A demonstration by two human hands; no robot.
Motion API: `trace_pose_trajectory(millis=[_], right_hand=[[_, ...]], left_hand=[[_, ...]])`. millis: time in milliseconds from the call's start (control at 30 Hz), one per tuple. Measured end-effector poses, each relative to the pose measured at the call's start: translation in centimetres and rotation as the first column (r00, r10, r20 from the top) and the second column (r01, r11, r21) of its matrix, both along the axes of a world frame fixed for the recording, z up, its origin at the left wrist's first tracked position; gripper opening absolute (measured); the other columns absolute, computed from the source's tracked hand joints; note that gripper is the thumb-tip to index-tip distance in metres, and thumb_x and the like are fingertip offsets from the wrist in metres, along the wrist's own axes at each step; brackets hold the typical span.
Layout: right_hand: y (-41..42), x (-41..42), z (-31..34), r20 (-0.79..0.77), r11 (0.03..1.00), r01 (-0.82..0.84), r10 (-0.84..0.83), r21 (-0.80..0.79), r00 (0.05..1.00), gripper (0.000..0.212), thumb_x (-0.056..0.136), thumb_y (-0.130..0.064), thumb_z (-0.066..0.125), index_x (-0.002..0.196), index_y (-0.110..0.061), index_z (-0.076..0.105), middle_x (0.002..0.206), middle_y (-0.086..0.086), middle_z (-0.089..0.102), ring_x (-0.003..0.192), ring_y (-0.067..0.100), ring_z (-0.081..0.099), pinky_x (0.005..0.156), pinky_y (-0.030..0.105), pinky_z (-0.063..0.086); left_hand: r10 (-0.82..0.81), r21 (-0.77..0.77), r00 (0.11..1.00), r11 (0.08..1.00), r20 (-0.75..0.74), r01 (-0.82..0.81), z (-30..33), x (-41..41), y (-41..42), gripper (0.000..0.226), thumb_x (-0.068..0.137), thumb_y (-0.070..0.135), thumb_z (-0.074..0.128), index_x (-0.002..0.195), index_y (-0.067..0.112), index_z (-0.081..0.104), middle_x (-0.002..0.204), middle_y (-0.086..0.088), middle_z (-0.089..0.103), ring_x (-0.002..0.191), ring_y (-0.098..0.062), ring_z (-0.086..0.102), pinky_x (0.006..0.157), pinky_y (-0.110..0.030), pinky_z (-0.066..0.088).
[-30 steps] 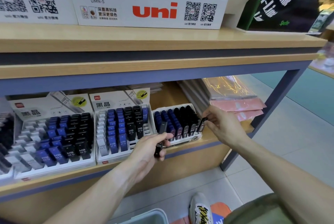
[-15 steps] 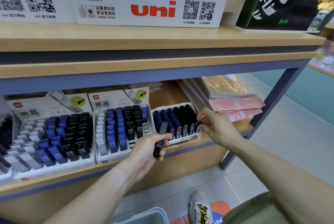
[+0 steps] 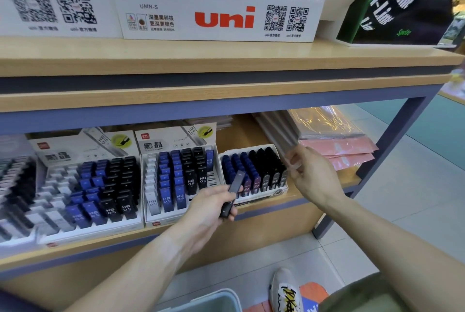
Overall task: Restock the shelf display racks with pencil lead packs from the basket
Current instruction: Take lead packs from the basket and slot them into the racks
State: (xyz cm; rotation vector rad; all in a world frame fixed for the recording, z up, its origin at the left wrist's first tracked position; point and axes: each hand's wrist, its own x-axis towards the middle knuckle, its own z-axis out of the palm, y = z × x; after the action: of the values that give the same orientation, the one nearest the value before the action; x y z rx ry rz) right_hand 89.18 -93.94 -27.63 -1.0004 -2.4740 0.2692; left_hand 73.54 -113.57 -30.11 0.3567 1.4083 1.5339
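My left hand [image 3: 207,208] grips a slim black pencil lead pack [image 3: 232,194], tilted, in front of the lower shelf. Just behind it stands a small white display rack [image 3: 263,197] with blue and black packs in rows. My right hand [image 3: 310,177] hovers at that rack's right edge, fingers loosely curled, and I see nothing in them. A middle rack [image 3: 164,219] holds white, blue and black HB 0.5 packs. A larger rack [image 3: 88,229] to the left holds the same kinds. The grey basket's rim [image 3: 214,298] shows at the bottom edge.
Pink and clear plastic sleeves [image 3: 337,150] lie stacked on the lower shelf to the right of the racks. White uni display boxes [image 3: 221,19] stand on the upper wooden shelf [image 3: 226,57]. A blue shelf leg [image 3: 382,160] rises at the right. My shoe [image 3: 286,291] is on the tiled floor.
My right hand pinched a black pack at the small rack's right column; now its fingers are off it and the pack sits in the rack. The left hand has kept its pack almost still.
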Motion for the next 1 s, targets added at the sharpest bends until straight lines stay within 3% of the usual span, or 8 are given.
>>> trace_pose_trajectory(millis=[100,200,300,367,500,667,833,1000], right_hand=[[-3.1,-1.0,2.0,-0.23,0.954,-0.096,0.029,-0.285,0.973,0.003,0.092,-0.025,0.071,0.093,-0.026,0.069,0.083,-0.009,0.07,0.071,0.005,0.065,0.063,0.017,0.051],[-6.5,-2.5,3.1,-0.318,0.74,-0.288,0.106,-0.608,0.942,0.008,0.096,-0.029,0.069,0.101,-0.024,0.073,0.087,-0.001,0.076,0.078,0.012,0.072,0.069,0.021,0.058],[-8.1,-4.1,3.4,-0.339,0.635,-0.35,0.146,-0.688,0.93,0.013,0.096,-0.018,0.068,0.108,-0.019,0.073,0.089,0.003,0.077,0.08,0.015,0.075,0.072,0.024,0.06],[-8.8,-4.8,3.7,-0.341,0.575,-0.356,0.14,-0.736,0.93,0.01,0.096,-0.012,0.068,0.104,-0.013,0.075,0.088,0.008,0.078,0.076,0.016,0.075,0.071,0.022,0.059],[-10.4,-5.8,3.7,-0.379,0.389,-0.399,0.13,-0.831,0.916,0.01,0.097,-0.009,0.066,0.105,-0.005,0.072,0.093,0.015,0.078,0.083,0.027,0.077,0.078,0.034,0.062],[-12.1,-7.0,3.0,-0.27,0.437,-0.385,0.304,-0.813,0.914,0.011,0.094,-0.014,0.071,0.105,-0.015,0.072,0.088,0.008,0.078,0.086,0.024,0.075,0.081,0.032,0.06],[-12.8,-7.9,3.1,-0.347,0.437,-0.436,0.271,-0.786,0.898,0.018,0.092,-0.016,0.074,0.11,-0.019,0.072,0.091,0.008,0.077,0.085,0.021,0.075,0.072,0.023,0.058],[-13.3,-8.7,2.9,-0.425,0.412,-0.501,0.267,-0.761,0.865,0.026,0.093,-0.015,0.072,0.118,-0.021,0.068,0.091,0.009,0.077,0.089,0.021,0.075,0.078,0.029,0.061]], left_hand=[[0.002,0.013,0.996,1.0,-0.094,-0.001,0.5,-0.2,-1.1,0.022,0.098,0.002,0.064,0.119,0.005,0.067,0.072,-0.003,0.069,0.069,-0.016,0.063,0.067,-0.027,0.054],[-0.011,0.025,0.982,1.0,-0.188,0.016,1.1,-0.6,-2.4,0.024,0.095,0.007,0.07,0.119,0.009,0.07,0.078,-0.006,0.072,0.073,-0.015,0.064,0.071,-0.025,0.053],[0.058,0.04,0.968,0.998,-0.246,-0.049,1.7,-1.0,-3.9,0.025,0.09,0.01,0.077,0.115,0.014,0.075,0.082,-0.005,0.076,0.077,-0.015,0.069,0.08,-0.026,0.057],[0.17,0.083,0.967,0.984,-0.192,-0.157,2.0,-1.4,-4.7,0.03,0.086,0.007,0.079,0.115,0.011,0.073,0.083,-0.005,0.077,0.081,-0.02,0.072,0.084,-0.028,0.059],[0.329,0.175,0.938,0.923,0.107,-0.344,2.6,-2.4,-6.4,0.034,0.086,-0.004,0.074,0.119,-0.005,0.065,0.095,-0.02,0.076,0.084,-0.023,0.071,0.083,-0.03,0.061],[0.36,0.111,0.93,0.924,0.074,-0.367,2.5,-2.8,-8.3,0.024,0.086,0.004,0.076,0.109,0.003,0.071,0.099,-0.013,0.079,0.087,-0.021,0.076,0.083,-0.032,0.058],[0.318,0.089,0.946,0.942,0.063,-0.323,2.5,-3.4,-9.0,0.032,0.08,0.008,0.082,0.111,0.003,0.075,0.099,-0.015,0.078,0.085,-0.019,0.07,0.073,-0.025,0.058],[0.246,0.068,0.969,0.967,-0.007,-0.245,2.2,-3.3,-8.9,0.038,0.079,0.016,0.084,0.114,0.004,0.076,0.106,-0.013,0.078,0.093,-0.019,0.07,0.079,-0.026,0.054]])
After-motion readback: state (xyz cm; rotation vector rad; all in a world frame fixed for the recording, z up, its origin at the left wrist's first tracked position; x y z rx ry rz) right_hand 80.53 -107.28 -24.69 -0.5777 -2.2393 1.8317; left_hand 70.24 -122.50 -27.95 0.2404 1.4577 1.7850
